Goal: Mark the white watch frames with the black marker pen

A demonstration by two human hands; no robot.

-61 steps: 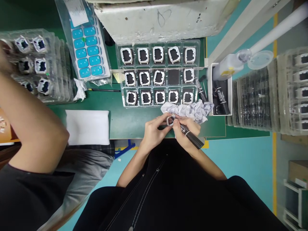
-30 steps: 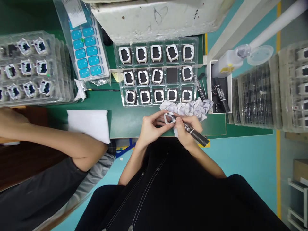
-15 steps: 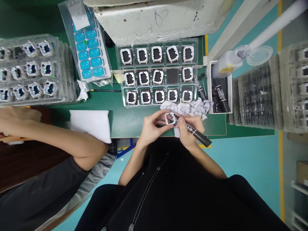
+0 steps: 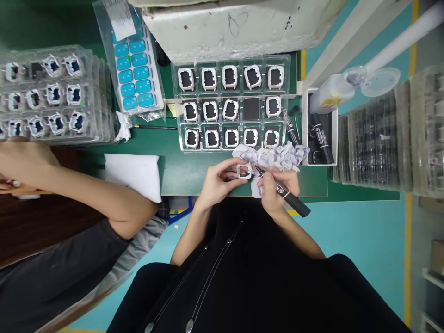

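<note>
Between the thumb and fingers of my left hand [image 4: 218, 181] is a small white square frame [image 4: 239, 171] with a dark inner edge, held just above the front of the green bench. My right hand [image 4: 275, 189] grips a black marker pen [image 4: 290, 200], its tip pointing at the frame and a small gap apart from it. Under and behind my hands lies a crumpled pale cloth [image 4: 277, 156]. Beyond that, a clear plastic tray [image 4: 243, 95] holds rows of similar white frames; one pocket in its middle row has no frame in it.
At left, a co-worker's forearm [image 4: 79, 192] reaches over the bench beside a folded white cloth [image 4: 133, 175] and stacked trays [image 4: 97, 101]. A bag of blue parts [image 4: 140, 73] lies behind. To the right stand a white box [image 4: 336, 138] with markers and a bottle [image 4: 329, 92], plus more stacked trays [image 4: 369, 138].
The marker's tip has drawn back slightly to the right, away from the white frame. My left hand still holds the frame, now turned a little. The view has shifted slightly.
</note>
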